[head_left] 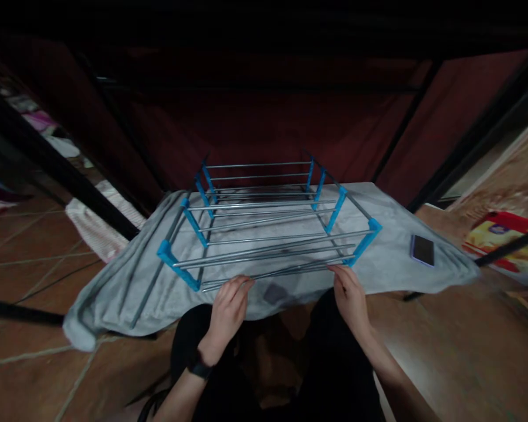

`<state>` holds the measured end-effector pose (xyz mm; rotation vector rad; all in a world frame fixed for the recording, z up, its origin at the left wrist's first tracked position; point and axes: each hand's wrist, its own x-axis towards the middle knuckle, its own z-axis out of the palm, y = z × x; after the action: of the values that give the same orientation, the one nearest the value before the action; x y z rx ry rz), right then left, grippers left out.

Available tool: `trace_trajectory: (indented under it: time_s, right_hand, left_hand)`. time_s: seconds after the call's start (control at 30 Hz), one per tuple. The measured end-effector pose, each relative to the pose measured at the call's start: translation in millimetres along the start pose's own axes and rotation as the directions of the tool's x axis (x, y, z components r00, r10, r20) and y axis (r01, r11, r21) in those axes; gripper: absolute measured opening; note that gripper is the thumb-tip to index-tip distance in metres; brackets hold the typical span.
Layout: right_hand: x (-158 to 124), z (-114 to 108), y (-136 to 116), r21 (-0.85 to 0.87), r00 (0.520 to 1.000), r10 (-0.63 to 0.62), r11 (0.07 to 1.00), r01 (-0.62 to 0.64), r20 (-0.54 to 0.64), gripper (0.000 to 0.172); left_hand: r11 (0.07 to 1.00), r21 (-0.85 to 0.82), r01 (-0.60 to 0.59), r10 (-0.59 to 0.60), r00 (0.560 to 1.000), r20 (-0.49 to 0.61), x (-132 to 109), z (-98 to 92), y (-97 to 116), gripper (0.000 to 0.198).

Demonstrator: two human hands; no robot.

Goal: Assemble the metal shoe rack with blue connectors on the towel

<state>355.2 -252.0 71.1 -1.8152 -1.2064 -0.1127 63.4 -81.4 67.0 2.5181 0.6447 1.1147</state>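
A rack (pixel 264 223) of thin metal rods and blue plastic connectors lies on a grey cloth (pixel 114 287) spread over the floor. My left hand (pixel 226 310) is at the rack's near edge, its fingers curled on the nearest rods. My right hand (pixel 349 296) reaches the same rods near the right blue connector (pixel 363 243), with its fingers pinched on a rod end. A black band sits on my left wrist.
A phone (pixel 422 250) lies on the cloth to the right. A colourful packet (pixel 506 240) rests on the floor at far right. Black metal frame bars (pixel 57 170) and dark red fabric stand behind. A pale towel (pixel 97 225) lies left. My dark-clad knees are below.
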Motion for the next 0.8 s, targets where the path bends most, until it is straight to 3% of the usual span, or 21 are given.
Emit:
trace_trajectory:
  time_s: [0.07,0.17,0.23,0.3,0.37,0.4,0.5,0.63,0.7,0.8]
  right_hand:
    - [10.7,2.9,-8.5,-0.008,0.988,-0.151,0.988,0.151,-0.017,0.039]
    - [31.5,21.1,-41.5,-0.026,0.923,-0.384,0.923,0.384,-0.004,0.040]
    - [46.4,40.0,-72.7,-0.043,0.867,-0.494,0.867,0.497,0.056,0.041]
    - [60.8,62.5,-105.8,-0.054,0.809,-0.569,0.812,0.581,0.145,0.040]
    - [73.6,87.3,-136.3,-0.041,0.744,-0.623,0.759,0.650,0.241,0.037]
    - [79.1,99.9,-149.5,-0.024,0.710,-0.642,0.736,0.676,0.289,0.036]
    - [91.2,135.4,-178.5,0.029,0.624,-0.656,0.699,0.715,0.424,0.034]
    - [98.8,166.7,-193.3,0.029,0.542,-0.609,0.680,0.733,0.579,0.033]
    - [100.9,173.0,-194.7,0.001,0.532,-0.571,0.682,0.732,0.625,0.035]
    - [103.9,173.7,-195.8,-0.043,0.557,-0.516,0.707,0.706,0.651,0.039]
  left_hand:
    - [0.996,0.086,0.011,-0.004,0.996,-0.090,3.6,-7.0,-0.4,0.038]
    - [0.967,0.237,0.090,-0.018,0.957,-0.290,1.8,-27.0,-10.0,0.030]
    - [0.943,0.263,0.206,-0.063,0.882,-0.467,-0.2,-45.1,-23.2,0.023]
    - [0.927,0.172,0.335,-0.162,0.767,-0.621,-0.2,-64.7,-41.1,0.025]
    - [0.914,-0.016,0.405,-0.312,0.678,-0.665,2.4,-83.0,-61.6,0.041]
    - [0.901,-0.119,0.417,-0.392,0.666,-0.635,4.3,-90.9,-71.7,0.050]
    - [0.847,-0.334,0.413,-0.527,0.730,-0.435,10.7,-106.6,-96.0,0.072]
    - [0.813,-0.427,0.395,-0.525,0.814,-0.247,17.4,-109.5,-109.1,0.083]
    - [0.790,-0.472,0.392,-0.524,0.832,-0.185,19.3,-106.9,-110.9,0.083]
    - [0.751,-0.526,0.399,-0.539,0.831,-0.139,20.4,-103.1,-113.4,0.083]
